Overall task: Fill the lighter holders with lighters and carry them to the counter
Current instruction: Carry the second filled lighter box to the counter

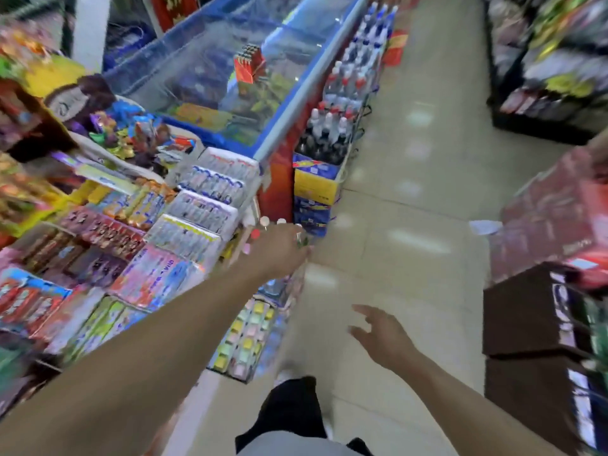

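My left hand (pixel 279 246) reaches out at the corner of the counter (pixel 171 225); blur hides whether its fingers grip anything. My right hand (pixel 383 334) hangs over the floor (pixel 411 209), fingers spread, holding nothing. Beyond the left hand, a red lighter holder (pixel 250 65) stands on the freezer (pixel 210 87), well apart.

Single head view, looking forward-down along shop aisle floor (pixel 411 192).
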